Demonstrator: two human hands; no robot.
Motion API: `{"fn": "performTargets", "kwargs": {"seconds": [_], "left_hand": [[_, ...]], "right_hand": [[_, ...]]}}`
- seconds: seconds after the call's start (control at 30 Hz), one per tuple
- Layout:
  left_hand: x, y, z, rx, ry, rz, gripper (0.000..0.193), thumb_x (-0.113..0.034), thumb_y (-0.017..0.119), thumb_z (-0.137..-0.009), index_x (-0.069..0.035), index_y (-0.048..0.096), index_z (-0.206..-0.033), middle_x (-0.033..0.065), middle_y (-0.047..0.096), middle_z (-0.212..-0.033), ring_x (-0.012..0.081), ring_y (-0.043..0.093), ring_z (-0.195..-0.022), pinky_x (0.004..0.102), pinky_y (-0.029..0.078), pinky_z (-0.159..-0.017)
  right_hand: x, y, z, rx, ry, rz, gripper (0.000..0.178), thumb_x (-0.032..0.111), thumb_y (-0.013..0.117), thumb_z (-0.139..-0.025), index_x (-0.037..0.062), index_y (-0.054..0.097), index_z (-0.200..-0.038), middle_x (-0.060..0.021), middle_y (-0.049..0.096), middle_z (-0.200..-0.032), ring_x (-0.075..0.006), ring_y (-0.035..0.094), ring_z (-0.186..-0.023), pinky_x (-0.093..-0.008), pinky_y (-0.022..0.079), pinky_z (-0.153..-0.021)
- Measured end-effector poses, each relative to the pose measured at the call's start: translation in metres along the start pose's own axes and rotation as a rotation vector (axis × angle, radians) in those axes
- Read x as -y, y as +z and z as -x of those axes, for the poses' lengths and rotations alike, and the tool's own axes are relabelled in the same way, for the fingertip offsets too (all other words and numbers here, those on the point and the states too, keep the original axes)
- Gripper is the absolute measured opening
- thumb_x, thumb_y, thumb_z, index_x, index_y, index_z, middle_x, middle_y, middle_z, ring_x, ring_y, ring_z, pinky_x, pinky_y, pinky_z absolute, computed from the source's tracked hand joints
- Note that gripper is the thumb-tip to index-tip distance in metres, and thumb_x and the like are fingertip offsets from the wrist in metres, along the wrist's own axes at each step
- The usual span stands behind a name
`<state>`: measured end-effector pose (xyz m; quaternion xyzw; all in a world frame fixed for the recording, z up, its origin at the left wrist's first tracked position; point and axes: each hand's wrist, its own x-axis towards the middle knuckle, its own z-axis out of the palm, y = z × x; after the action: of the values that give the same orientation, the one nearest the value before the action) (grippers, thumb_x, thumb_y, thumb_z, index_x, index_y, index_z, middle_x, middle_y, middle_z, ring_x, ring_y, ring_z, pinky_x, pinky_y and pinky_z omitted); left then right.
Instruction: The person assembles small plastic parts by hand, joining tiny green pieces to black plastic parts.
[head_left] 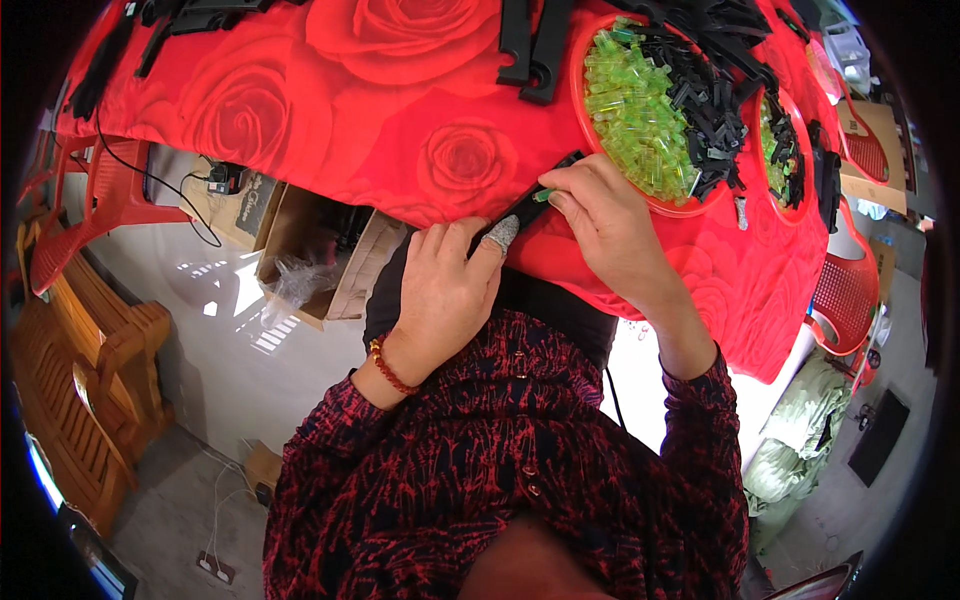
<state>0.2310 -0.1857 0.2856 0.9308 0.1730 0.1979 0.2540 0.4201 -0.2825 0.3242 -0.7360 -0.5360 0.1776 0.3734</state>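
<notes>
My left hand (450, 275) is closed round the lower end of a long black plastic strip (522, 207), with a grey wrapping on one fingertip. The strip lies slantwise at the table's near edge. Between thumb and forefinger, my right hand (607, 215) pinches a small green plastic piece (543, 195) against the strip's upper part. Just beyond the right hand is a red round tray (690, 208) holding a heap of clear yellow-green pieces (635, 110) and small black plastic parts (705, 110).
A red rose-patterned cloth (370, 120) covers the table. More long black strips (535, 50) lie at the far side. A second red tray (797, 210) with mixed pieces stands at the right. Below the table's left edge are an open cardboard box (300, 250) and a red chair (110, 205).
</notes>
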Motion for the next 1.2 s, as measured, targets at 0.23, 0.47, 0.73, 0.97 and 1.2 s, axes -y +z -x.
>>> {"fn": "performTargets", "kwargs": {"seconds": [0.23, 0.47, 0.73, 0.97, 1.2], "left_hand": [[0.003, -0.001, -0.003, -0.011, -0.076, 0.204, 0.017, -0.001, 0.072, -0.081, 0.002, 0.061, -0.093, 0.0167, 0.059, -0.107, 0.0378, 0.055, -0.090, 0.0438, 0.047, -0.078], [0.006, -0.002, -0.005, 0.011, -0.093, 0.237, 0.015, -0.001, 0.072, -0.081, 0.003, 0.061, -0.090, 0.0168, 0.059, -0.105, 0.0371, 0.055, -0.090, 0.0434, 0.047, -0.077], [0.004, -0.006, -0.007, 0.027, -0.110, 0.216, 0.014, -0.003, 0.073, -0.080, 0.001, 0.064, -0.090, 0.0149, 0.059, -0.104, 0.0354, 0.056, -0.089, 0.0427, 0.049, -0.072], [0.003, -0.010, -0.011, 0.116, -0.088, 0.129, 0.013, -0.004, 0.068, -0.079, -0.004, 0.067, -0.091, 0.0104, 0.058, -0.102, 0.0309, 0.057, -0.090, 0.0387, 0.053, -0.068], [-0.001, -0.011, -0.014, 0.197, -0.093, 0.076, 0.016, -0.002, 0.063, -0.076, -0.003, 0.067, -0.091, 0.0111, 0.054, -0.097, 0.0323, 0.056, -0.087, 0.0394, 0.054, -0.065]], "right_hand": [[0.001, 0.005, -0.007, 0.062, -0.035, 0.074, 0.012, 0.001, 0.063, -0.088, -0.0002, 0.058, -0.099, -0.0159, 0.054, -0.090, -0.0358, 0.057, -0.081, -0.0444, 0.047, -0.070], [-0.003, 0.007, -0.010, 0.078, -0.052, 0.067, 0.011, 0.002, 0.065, -0.088, -0.0006, 0.060, -0.097, -0.0153, 0.055, -0.086, -0.0352, 0.058, -0.079, -0.0429, 0.047, -0.068], [-0.003, 0.008, -0.012, 0.101, 0.004, -0.001, 0.008, 0.002, 0.065, -0.088, -0.0013, 0.061, -0.095, -0.0152, 0.055, -0.085, -0.0343, 0.058, -0.075, -0.0419, 0.047, -0.066], [-0.003, 0.011, -0.013, 0.099, -0.039, 0.054, 0.007, 0.000, 0.065, -0.087, -0.0007, 0.059, -0.091, -0.0153, 0.053, -0.083, -0.0343, 0.057, -0.074, -0.0420, 0.048, -0.065], [0.000, 0.015, -0.008, 0.069, -0.123, 0.143, 0.011, 0.000, 0.066, -0.085, -0.0003, 0.055, -0.087, -0.0154, 0.049, -0.081, -0.0343, 0.056, -0.072, -0.0421, 0.046, -0.062]]}}
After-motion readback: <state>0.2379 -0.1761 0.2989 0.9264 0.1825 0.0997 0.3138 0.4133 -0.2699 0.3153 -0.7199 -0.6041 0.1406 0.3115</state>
